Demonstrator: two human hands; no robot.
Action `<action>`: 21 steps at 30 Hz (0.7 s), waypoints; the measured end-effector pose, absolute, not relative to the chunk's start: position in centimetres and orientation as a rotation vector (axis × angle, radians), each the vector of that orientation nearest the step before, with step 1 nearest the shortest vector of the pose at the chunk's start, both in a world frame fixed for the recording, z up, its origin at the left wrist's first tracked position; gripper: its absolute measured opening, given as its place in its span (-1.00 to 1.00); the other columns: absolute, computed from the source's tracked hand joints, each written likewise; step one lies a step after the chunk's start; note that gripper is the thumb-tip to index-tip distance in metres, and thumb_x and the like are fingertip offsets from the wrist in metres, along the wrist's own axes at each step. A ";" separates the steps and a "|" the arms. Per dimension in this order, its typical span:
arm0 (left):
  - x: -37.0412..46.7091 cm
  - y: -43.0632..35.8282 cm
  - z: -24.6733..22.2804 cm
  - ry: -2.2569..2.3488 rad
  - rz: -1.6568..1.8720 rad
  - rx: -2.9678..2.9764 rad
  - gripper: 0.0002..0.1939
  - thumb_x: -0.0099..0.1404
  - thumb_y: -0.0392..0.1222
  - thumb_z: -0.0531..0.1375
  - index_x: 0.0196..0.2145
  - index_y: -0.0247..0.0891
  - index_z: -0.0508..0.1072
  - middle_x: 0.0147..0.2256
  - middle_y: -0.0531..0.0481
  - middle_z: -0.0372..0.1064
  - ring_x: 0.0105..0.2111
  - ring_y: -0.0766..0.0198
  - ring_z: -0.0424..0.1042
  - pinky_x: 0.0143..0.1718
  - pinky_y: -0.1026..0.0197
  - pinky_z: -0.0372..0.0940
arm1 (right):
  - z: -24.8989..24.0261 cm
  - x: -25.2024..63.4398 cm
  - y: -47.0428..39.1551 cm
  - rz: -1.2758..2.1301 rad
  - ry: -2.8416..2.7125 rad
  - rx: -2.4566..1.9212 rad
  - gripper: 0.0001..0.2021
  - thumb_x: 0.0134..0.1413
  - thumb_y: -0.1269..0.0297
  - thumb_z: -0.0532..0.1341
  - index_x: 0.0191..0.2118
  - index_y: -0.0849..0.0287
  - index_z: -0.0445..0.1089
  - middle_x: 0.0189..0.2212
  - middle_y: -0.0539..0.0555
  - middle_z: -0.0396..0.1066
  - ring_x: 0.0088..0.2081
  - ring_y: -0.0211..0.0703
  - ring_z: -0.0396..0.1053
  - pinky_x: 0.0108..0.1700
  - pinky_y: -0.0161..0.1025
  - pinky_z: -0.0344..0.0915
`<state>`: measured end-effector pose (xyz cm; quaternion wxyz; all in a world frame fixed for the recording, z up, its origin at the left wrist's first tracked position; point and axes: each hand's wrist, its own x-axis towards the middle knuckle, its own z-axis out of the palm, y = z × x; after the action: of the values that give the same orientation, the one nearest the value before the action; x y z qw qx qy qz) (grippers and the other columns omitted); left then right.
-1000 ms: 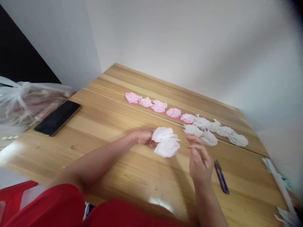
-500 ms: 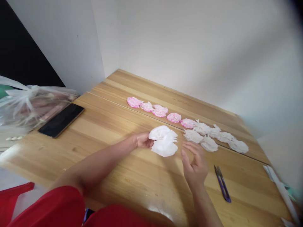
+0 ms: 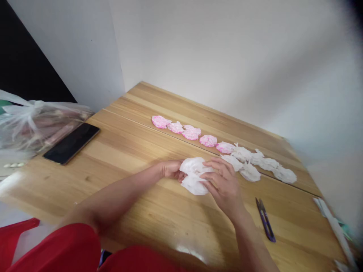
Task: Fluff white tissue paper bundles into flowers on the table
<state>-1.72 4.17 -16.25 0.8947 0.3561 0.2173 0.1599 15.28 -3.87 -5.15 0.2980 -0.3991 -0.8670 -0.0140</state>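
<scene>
A white tissue paper flower [image 3: 195, 184], its thin layers spread in two lobes, is held above the table. My left hand [image 3: 172, 169] grips it from the left, with the fingertips partly hidden behind the paper. From the right, my right hand [image 3: 224, 183] has thumb and fingers closed on its layers. Beyond my hands, a row of pink-edged paper flowers [image 3: 208, 141] runs across the table. Several white paper flowers [image 3: 250, 172] continue it to the right, the nearest partly covered by my right hand.
Purple-handled thread snips [image 3: 266, 221] lie on the wooden table [image 3: 127, 147] to the right. A black phone [image 3: 72, 143] rests at the left beside a clear plastic bag [image 3: 36, 124]. White strips [image 3: 331, 223] lie along the right edge, and a wall rises behind.
My right hand has moved left and up from beside the white flower and closed on its paper layers. The layers look more crumpled. My left hand keeps its hold.
</scene>
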 end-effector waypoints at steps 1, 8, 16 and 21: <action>-1.7 4.1 -16.2 0.442 0.326 0.757 -0.85 0.01 -0.21 0.23 -0.57 -0.37 0.38 -0.68 0.01 0.31 -0.69 0.38 0.25 -0.60 0.32 0.15 | -5.2 15.2 -3.8 -0.005 -2.272 -1.075 -0.96 0.08 0.37 0.24 -0.35 0.09 0.39 -0.13 0.09 0.38 0.03 0.02 0.24 0.03 0.08 0.22; -2.0 3.8 -15.0 0.342 0.296 0.787 -0.87 -0.17 -0.41 0.20 -0.54 -0.36 0.38 -0.69 0.04 0.33 -0.71 0.40 0.24 -0.61 0.31 0.17 | -5.7 14.9 -3.8 0.084 -2.080 -1.175 -0.94 0.07 0.39 0.24 -0.38 0.10 0.36 -0.21 0.09 0.38 -0.09 -0.05 0.32 -0.02 0.03 0.24; -1.9 4.3 -15.8 0.453 0.344 0.782 -0.82 -0.01 -0.20 0.27 -0.55 -0.36 0.37 -0.70 0.03 0.30 -0.72 0.38 0.26 -0.67 0.34 0.12 | -4.8 15.4 -3.5 0.072 -2.247 -1.154 -0.90 0.08 0.33 0.23 -0.24 0.09 0.39 -0.02 0.14 0.31 0.06 0.02 0.23 0.08 0.10 0.17; -1.8 4.4 -16.3 0.431 0.355 0.793 -0.83 0.04 -0.21 0.24 -0.56 -0.37 0.37 -0.69 0.01 0.28 -0.69 0.36 0.27 -0.64 0.33 0.14 | -4.0 15.0 -3.3 0.017 -2.445 -1.168 -0.77 0.08 0.27 0.23 -0.10 0.06 0.38 0.13 0.14 0.18 0.20 0.10 0.06 0.14 0.13 0.11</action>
<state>-1.80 4.43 -16.27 0.8847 0.3811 0.2072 0.1706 15.04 -3.34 -3.98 0.2145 -0.4210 -0.8813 0.0061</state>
